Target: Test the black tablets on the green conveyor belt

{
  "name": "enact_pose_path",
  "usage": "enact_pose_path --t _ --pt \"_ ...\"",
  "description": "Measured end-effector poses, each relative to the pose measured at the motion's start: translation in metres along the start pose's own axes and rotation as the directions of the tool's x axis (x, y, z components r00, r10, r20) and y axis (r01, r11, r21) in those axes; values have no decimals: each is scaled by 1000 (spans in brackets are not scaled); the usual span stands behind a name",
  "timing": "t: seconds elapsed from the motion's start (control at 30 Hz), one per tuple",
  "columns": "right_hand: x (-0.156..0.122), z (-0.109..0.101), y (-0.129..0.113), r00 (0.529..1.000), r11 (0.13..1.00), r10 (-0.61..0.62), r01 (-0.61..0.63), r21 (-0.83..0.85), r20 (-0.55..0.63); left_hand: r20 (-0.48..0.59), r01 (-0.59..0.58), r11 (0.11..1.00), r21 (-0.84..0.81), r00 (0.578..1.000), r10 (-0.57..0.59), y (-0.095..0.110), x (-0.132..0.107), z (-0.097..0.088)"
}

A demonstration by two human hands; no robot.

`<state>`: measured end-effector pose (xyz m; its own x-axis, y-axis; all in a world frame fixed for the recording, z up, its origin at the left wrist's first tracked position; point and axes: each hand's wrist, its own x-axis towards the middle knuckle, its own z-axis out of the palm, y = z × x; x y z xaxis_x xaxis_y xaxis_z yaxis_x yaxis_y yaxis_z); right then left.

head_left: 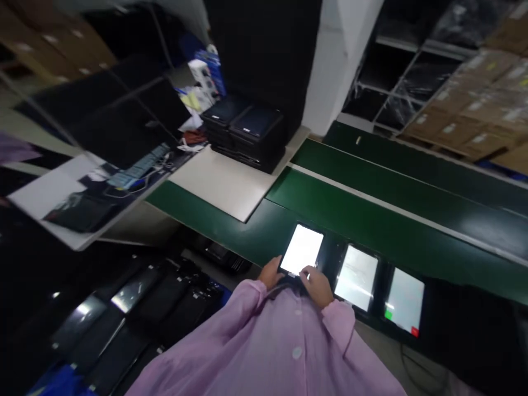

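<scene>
A tablet with a bright white screen (302,248) lies on the green belt edge in front of me. My left hand (270,273) grips its lower left corner with the fingers curled round the edge. My right hand (317,285) rests at its bottom edge, fingers bent onto the screen. To the right lie two more lit tablets, the middle tablet (357,276) and the right tablet (405,300), which shows a green and a red mark. Pink sleeves cover both my arms.
A green conveyor belt (371,214) runs diagonally across. A stack of dark tablets (247,132) stands on a white board (223,184) at the back. Several dark tablets (136,308) lie low on the left. Cardboard boxes (474,104) sit at far right. A keyboard (140,165) lies left.
</scene>
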<state>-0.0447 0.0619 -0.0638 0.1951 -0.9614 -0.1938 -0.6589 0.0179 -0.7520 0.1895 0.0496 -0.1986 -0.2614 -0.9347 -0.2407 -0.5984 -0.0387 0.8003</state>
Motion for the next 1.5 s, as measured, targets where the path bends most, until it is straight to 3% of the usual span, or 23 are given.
enact_pose_path --t 0.07,0.13,0.2,0.27,0.33,0.43,0.53,0.8,0.93,1.07,1.23,1.5 --pt "-21 -21 44 966 987 162 -158 38 -200 -2 -8 1000 -14 1000 8 1 -4 -1" --pt "-51 -39 95 841 947 319 -307 100 -438 -16 -13 999 -43 1000 12 1 -7 -3" --pt "-85 -51 143 701 910 384 -396 120 -601 -27 10 997 -74 1000 -12 0 -8 -5" --pt "-116 -55 178 612 857 489 -472 209 -621 -17 53 993 -103 998 -55 -3 -7 -6" --pt "-139 -50 194 588 790 609 -508 342 -533 8 87 987 -133 996 -87 -7 -6 -7" --pt "-155 -36 195 628 740 667 -491 460 -402 10 95 986 -139 995 -95 -12 -7 -6" --pt "-154 -25 190 627 753 653 -476 454 -425 -29 79 990 -115 996 -82 -17 -8 -3" --pt "-136 -20 196 457 697 713 -543 469 -532 -215 52 997 -61 974 -64 -14 -7 13" --pt "-122 -19 203 384 663 737 -573 483 -556 -296 144 981 -126 939 -176 -5 -1 24" --pt "-114 -18 203 336 643 747 -587 492 -574 -277 210 967 -143 930 -243 -1 3 26" --pt "-114 -18 201 312 630 753 -595 499 -579 -251 276 955 -104 922 -294 1 4 23" --pt "-116 -17 203 324 638 748 -591 493 -580 -254 288 943 -167 912 -323 8 6 26"
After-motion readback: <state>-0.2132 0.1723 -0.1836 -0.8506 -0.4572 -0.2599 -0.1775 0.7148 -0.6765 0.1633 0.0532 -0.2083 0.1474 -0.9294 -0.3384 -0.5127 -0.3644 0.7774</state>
